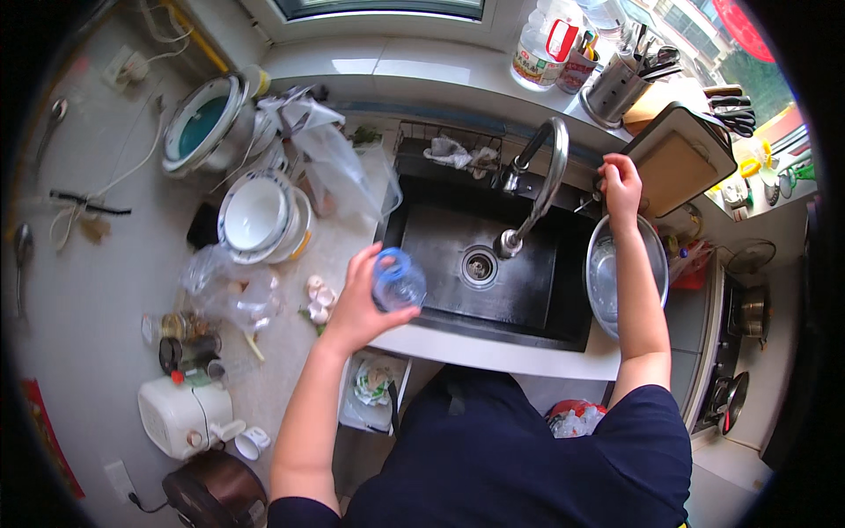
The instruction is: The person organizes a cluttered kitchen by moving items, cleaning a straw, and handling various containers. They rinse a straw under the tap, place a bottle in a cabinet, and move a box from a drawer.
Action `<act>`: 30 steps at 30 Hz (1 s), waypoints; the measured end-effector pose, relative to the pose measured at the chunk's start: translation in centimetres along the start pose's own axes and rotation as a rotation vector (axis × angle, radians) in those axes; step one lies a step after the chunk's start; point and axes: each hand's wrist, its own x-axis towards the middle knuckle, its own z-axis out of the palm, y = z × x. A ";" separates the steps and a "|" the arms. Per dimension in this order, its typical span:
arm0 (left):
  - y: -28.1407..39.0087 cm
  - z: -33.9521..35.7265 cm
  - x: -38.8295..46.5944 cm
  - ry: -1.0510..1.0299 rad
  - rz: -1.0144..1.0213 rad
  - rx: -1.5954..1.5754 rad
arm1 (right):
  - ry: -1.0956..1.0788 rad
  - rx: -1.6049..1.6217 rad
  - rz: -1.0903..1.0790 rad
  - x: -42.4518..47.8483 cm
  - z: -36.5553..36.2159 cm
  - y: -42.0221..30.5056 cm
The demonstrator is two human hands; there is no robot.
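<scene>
My left hand (360,303) is wrapped around a clear plastic container with a blue rim (400,280), holding it over the left edge of the black sink (475,224). Beyond the sink's right back corner, my right hand (622,185) is raised with its fingers curled, close to a cutting board (673,168). Whether those fingers grip anything is hard to see. Under my right forearm stands a metal basin (602,277). A gooseneck faucet (558,165) arches over the sink, its spout near the drain (478,266).
Left of the sink are stacked white bowls (254,211), plastic bags (231,284), eggshells (321,298) and a white toaster (185,416). An open drawer or bin (374,389) sits below the counter's front edge. A utensil holder (614,89) and a large plastic jug (538,53) occupy the windowsill.
</scene>
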 end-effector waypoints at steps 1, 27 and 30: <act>-0.6 0.8 3.3 -0.031 0.006 -0.053 | -0.077 -0.035 -0.025 1.8 0.6 -0.4; -7.8 3.9 22.3 -0.350 -0.026 0.149 | -1.361 -0.695 -0.512 14.7 22.4 -0.5; -8.2 3.5 21.3 -0.338 -0.020 0.152 | -1.482 -0.782 -0.446 13.8 25.2 1.1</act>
